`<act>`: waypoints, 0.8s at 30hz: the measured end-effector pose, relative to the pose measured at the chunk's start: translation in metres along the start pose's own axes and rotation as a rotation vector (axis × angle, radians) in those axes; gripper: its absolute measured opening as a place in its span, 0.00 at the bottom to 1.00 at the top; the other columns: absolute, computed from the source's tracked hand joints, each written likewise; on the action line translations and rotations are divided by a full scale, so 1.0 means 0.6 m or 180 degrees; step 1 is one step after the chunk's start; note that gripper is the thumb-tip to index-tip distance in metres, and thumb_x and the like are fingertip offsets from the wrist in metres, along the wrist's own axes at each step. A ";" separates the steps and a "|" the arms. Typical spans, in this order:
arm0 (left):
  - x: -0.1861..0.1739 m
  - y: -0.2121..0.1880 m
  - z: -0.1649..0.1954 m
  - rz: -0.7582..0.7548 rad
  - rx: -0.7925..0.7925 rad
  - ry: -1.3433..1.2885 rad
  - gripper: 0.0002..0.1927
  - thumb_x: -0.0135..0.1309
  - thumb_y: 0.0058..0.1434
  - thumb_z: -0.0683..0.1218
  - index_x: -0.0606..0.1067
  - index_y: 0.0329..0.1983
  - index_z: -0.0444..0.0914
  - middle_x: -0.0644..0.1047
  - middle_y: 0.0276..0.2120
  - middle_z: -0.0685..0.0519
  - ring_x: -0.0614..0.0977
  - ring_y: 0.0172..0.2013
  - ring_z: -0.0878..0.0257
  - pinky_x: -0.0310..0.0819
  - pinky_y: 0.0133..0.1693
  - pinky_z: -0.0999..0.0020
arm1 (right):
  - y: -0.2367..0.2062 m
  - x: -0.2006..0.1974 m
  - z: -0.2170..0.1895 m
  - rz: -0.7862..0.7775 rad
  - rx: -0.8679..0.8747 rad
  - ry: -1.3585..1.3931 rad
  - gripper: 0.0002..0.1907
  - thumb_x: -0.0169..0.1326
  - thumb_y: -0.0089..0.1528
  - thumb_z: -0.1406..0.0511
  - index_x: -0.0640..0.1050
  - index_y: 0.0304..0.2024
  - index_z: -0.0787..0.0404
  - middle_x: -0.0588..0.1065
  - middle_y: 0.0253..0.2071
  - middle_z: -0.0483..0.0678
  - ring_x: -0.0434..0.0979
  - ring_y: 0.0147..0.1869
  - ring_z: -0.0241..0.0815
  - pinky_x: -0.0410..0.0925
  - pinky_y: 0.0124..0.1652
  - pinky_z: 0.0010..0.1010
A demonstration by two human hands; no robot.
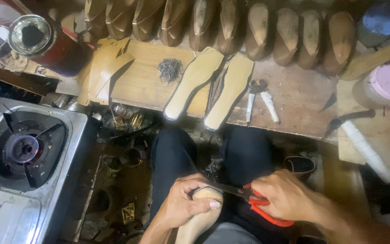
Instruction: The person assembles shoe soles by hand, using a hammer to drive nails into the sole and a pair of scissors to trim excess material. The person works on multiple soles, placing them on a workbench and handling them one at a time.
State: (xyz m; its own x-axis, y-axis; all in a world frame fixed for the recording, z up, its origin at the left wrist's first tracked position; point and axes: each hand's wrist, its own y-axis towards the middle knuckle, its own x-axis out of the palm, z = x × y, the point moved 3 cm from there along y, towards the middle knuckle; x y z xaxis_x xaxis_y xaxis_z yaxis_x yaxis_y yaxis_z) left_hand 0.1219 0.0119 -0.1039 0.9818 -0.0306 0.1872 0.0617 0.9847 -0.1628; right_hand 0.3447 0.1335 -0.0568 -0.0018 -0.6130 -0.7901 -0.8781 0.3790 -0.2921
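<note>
Left hand (183,203) grips shoe last (199,217); right hand (285,196) holds scissors (249,199) beside it

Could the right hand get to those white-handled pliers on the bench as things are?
Probably not right away: the right hand is wrapped around red-handled scissors. The pliers lie in the open on the bench, nothing over them, so the path looks free once the scissors are set down.

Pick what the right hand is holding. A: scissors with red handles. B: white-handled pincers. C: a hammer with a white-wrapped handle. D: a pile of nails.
A: the right hand grips the scissors by their red handles, blades at the shoe last held in the left hand; the hammer, pincers and nails lie untouched on the bench.
</note>
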 end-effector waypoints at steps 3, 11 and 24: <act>-0.003 0.002 0.000 0.0050 0.0069 0.0020 0.12 0.70 0.50 0.42 0.83 0.36 0.32 0.82 0.34 0.53 0.82 0.36 0.67 0.77 0.39 0.72 | 0.002 -0.011 0.002 0.0545 -0.0222 0.0021 0.12 0.65 0.53 0.60 0.77 0.26 0.60 0.77 0.22 0.52 0.79 0.25 0.53 0.68 0.24 0.42; -0.020 -0.004 -0.010 0.0199 -0.0044 0.0059 0.13 0.68 0.51 0.43 0.83 0.38 0.33 0.82 0.36 0.52 0.82 0.39 0.64 0.77 0.43 0.71 | 0.007 -0.100 0.150 0.1023 0.2087 -0.0957 0.29 0.60 0.54 0.39 0.80 0.37 0.55 0.80 0.29 0.55 0.82 0.34 0.56 0.73 0.35 0.45; -0.088 0.018 -0.035 0.0952 0.0817 -0.0197 0.12 0.65 0.57 0.44 0.82 0.41 0.32 0.81 0.38 0.49 0.82 0.42 0.61 0.75 0.48 0.66 | 0.034 -0.118 0.136 0.2173 0.1263 -0.1369 0.15 0.62 0.59 0.54 0.81 0.39 0.59 0.78 0.40 0.51 0.80 0.47 0.51 0.72 0.47 0.39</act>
State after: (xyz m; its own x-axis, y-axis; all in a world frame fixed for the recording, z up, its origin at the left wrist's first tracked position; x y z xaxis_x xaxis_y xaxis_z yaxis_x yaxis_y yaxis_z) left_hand 0.0745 0.0204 -0.1360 0.9365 0.2668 0.2275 -0.2799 0.9596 0.0270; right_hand 0.3662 0.2414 -0.0506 -0.2135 0.1158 -0.9700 -0.5214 0.8262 0.2134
